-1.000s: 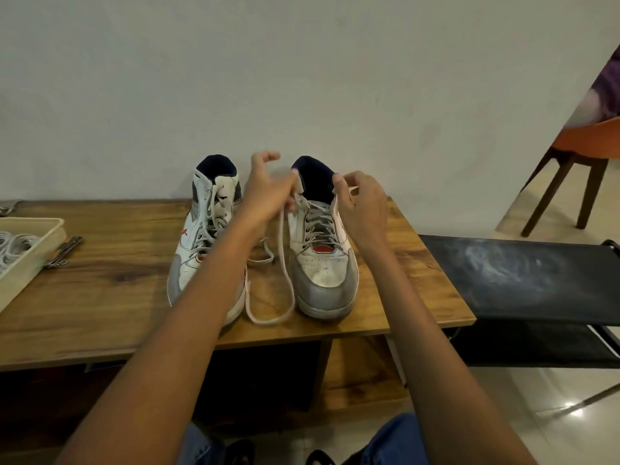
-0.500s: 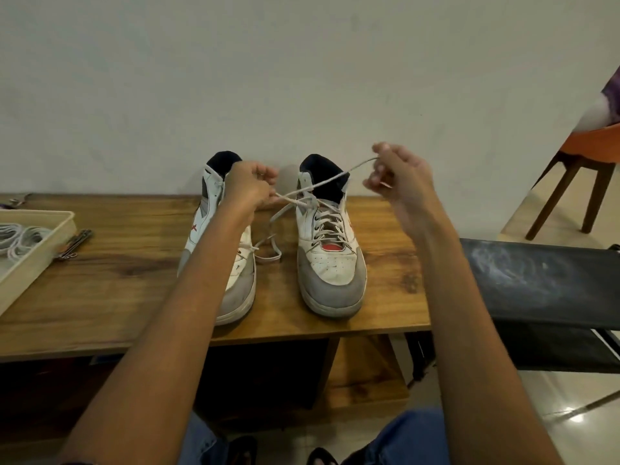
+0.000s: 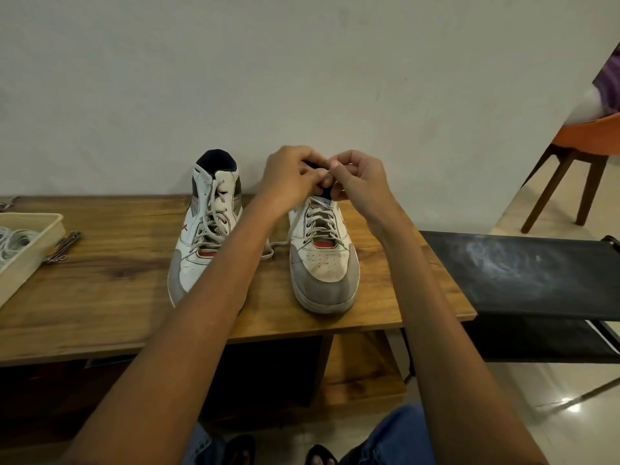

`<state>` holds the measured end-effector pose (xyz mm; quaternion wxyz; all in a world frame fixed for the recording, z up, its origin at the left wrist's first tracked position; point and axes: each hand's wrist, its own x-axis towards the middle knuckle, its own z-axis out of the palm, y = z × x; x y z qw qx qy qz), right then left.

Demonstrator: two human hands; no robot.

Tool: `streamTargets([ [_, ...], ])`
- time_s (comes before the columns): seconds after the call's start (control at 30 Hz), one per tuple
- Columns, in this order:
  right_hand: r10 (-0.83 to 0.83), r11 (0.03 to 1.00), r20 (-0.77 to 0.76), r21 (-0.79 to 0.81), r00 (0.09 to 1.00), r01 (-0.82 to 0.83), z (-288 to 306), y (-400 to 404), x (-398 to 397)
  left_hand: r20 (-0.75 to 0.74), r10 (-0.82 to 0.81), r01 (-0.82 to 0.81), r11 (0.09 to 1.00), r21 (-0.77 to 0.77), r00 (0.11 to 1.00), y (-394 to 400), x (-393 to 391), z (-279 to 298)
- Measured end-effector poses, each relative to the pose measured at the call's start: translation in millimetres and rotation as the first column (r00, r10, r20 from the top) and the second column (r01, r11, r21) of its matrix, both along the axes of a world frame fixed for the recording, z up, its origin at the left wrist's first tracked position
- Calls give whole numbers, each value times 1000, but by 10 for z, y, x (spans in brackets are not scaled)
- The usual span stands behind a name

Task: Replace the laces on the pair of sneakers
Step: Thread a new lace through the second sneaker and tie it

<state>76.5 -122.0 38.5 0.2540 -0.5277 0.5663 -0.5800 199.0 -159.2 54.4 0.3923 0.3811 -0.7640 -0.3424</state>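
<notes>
Left hand: the left hand (image 3: 291, 177) is raised over the collar of the right-hand sneaker, fingers curled and pinching the lace at its top; the exact strand under the fingertips is too small to make out.
Right hand: the right hand (image 3: 359, 179) meets the left one fingertip to fingertip, its fingers curled and pinching the same lace at the shoe's top.
Right-hand sneaker: the white high-top sneaker with a grey suede toe and a red tongue patch (image 3: 323, 260) stands upright on the table, toe pointing to 6 o'clock, its dark collar mostly hidden behind both hands.
Lace: the off-white flat shoelace (image 3: 313, 218) crosses the eyelets of that shoe; a loose loop of it trails onto the tabletop at the shoe's 9 o'clock.
Left-hand sneaker: the matching white and grey high-top sneaker with a navy collar (image 3: 209, 223) stands at 9 o'clock of the first, apart from it, laced to the top, partly covered by the left forearm.
Table: the brown wooden table (image 3: 110, 290) bears both shoes, set against a pale wall.
Tray: a beige plastic tray (image 3: 32, 253) at the table's 9 o'clock edge holds coiled white laces (image 3: 13, 239).
Tool: a small metal tool (image 3: 62, 246) lies just beside the tray at its 3 o'clock; its kind is unclear.
Bench: a black fabric folding bench (image 3: 523, 276) stands at the table's 3 o'clock.
</notes>
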Motion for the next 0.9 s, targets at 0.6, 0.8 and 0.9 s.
streamTargets([
  [0.6,-482,855,-121,150,868,496,-475,-88,109,76,161,-139,961,-240,984,-153,-288,-572],
  [0.8,-457,881,152,208,876,424,-473,-74,69,147,249,-197,934,-298,957,-146,-324,-623],
  [0.9,-403,905,206,232,892,356,-472,-65,20,104,255,-217,935,-281,961,-134,-344,-639],
])
